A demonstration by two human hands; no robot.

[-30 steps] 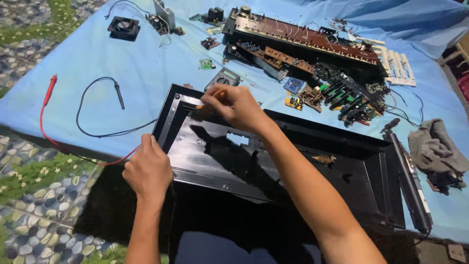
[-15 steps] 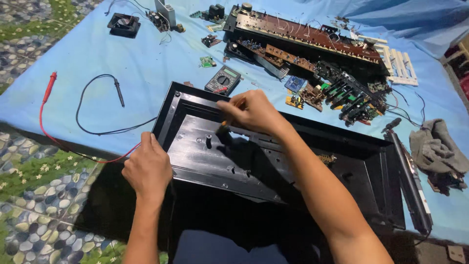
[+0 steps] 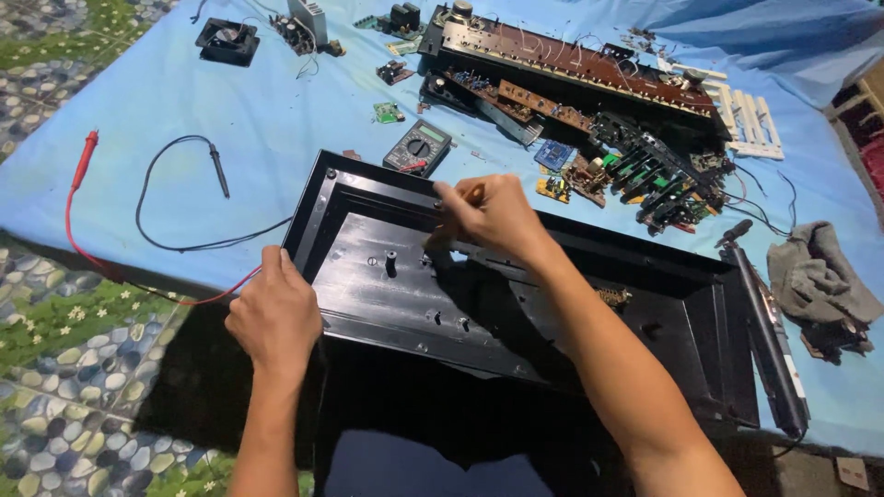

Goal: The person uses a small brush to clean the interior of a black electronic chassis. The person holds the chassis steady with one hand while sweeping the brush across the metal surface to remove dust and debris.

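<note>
Big black plastic casing (image 3: 516,304) lies open-side up at the near edge of the blue-covered surface (image 3: 230,101). Left hand (image 3: 274,317) clamps the casing's near-left rim, fingers closed on it. Right hand (image 3: 493,216) at the far rim, fingers pinched on a small brown-handled tool (image 3: 471,194), tip hidden. Multimeter (image 3: 417,148) just beyond the casing, circuit boards (image 3: 589,83) farther back, grey rag (image 3: 820,276) right.

A light blue cloth sheet (image 3: 230,110) lies spread flat across the ground, wrinkled toward its far right corner. Beneath it at the left shows a floor mat printed with grey pebbles, green grass and small white flowers (image 3: 64,368). The light is even and soft.
</note>
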